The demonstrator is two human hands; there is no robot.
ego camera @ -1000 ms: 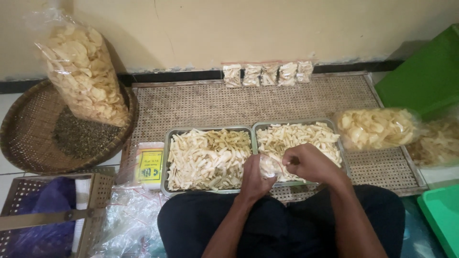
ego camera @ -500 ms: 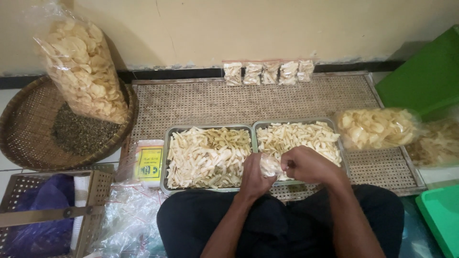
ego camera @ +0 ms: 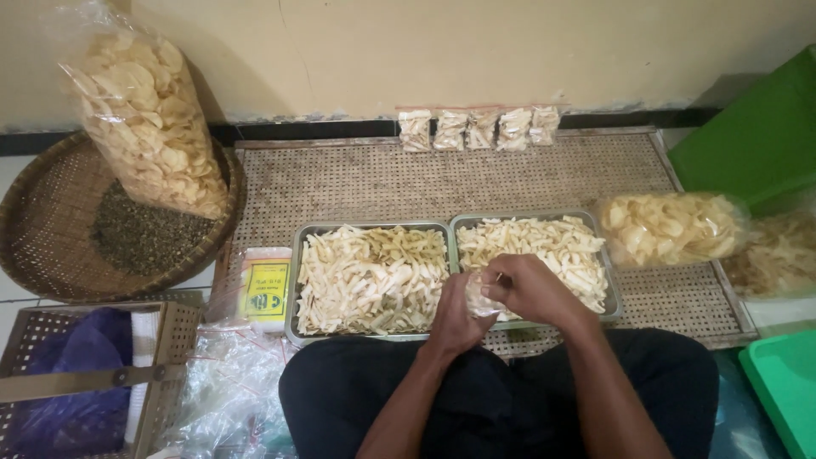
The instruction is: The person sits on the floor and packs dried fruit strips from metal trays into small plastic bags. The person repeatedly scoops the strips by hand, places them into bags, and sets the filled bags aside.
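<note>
Both hands meet over the near inner corner of the right metal tray point(ego camera: 612, 299). Left hand point(ego camera: 453, 316) and right hand point(ego camera: 524, 287) are each closed on a small clear plastic bag point(ego camera: 477, 293) of pale chips, held between them just above the tray. Left metal tray point(ego camera: 291, 289) sits touching it, both full of chip strips, on a woven mat point(ego camera: 357, 178). Five small filled packets point(ego camera: 478, 127) line the far edge by the wall. Big chip bag point(ego camera: 144, 115) stands in a round woven basket point(ego camera: 42, 246), far left. Another chip bag point(ego camera: 671, 228) lies right of the trays.
</note>
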